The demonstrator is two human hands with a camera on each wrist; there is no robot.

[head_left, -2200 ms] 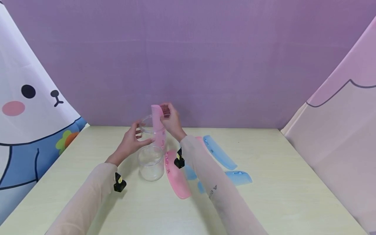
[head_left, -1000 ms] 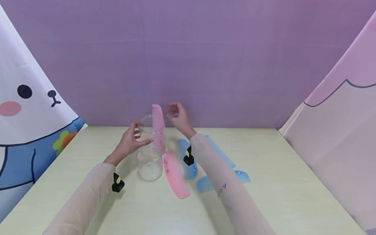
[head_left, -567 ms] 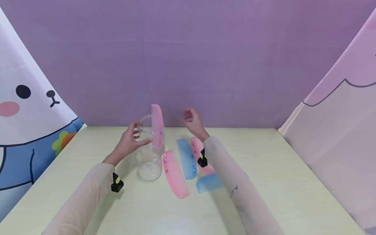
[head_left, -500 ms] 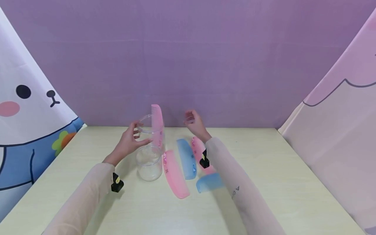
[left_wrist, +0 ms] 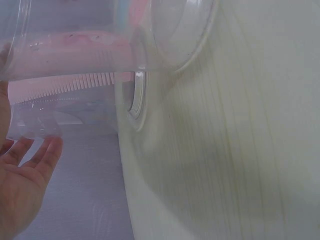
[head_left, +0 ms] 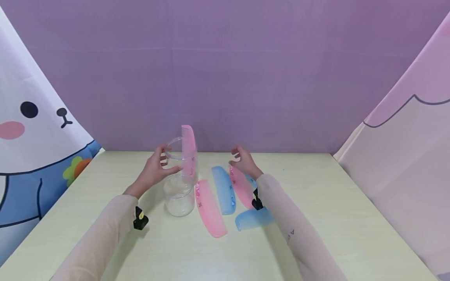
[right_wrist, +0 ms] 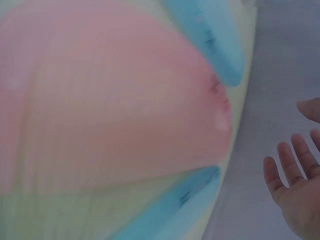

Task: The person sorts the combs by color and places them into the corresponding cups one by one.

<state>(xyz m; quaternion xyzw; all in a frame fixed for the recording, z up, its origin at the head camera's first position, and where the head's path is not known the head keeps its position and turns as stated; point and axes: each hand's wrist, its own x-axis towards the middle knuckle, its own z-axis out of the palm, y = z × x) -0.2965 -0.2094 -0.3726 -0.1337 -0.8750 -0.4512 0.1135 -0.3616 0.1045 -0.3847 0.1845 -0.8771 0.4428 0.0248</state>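
Done so far: one comb in; the upright pink comb (head_left: 188, 142) stands inside the rear clear container (head_left: 177, 157), upper end above the rim, teeth toward the left.
Left to do, as judged: five combs, two pink and three blue, lie flat on the surface (head_left: 351, 214). Looks early, if these are meant to go in too.
Front clear container (head_left: 174, 205): upright, nearer the wearer, just by the rear one; cannot tell whether the two touch.
Left hand (head_left: 152, 171): grasping the rear clear container, fingers curled around the far side, thumb across the near side. The upright pink comb is behind that wall, close to the thumb.
Right hand (head_left: 246, 162): released, fingers loosely bent, nothing between them. Poised by the far end of the right pink comb (head_left: 240, 187); right wrist view shows the hand apart from it. Probably the next pick.
Blue neighbours: middle blue comb (head_left: 224, 191) to the left of that pink one; far blue comb (head_left: 251, 180) to its right, mostly under the right forearm; lower blue comb (head_left: 251, 219) crosswise near its near end, partly covered by the sleeve.
Left pink comb (head_left: 211, 210): beside the front clear container, between the two hands, nearer the wearer than both.
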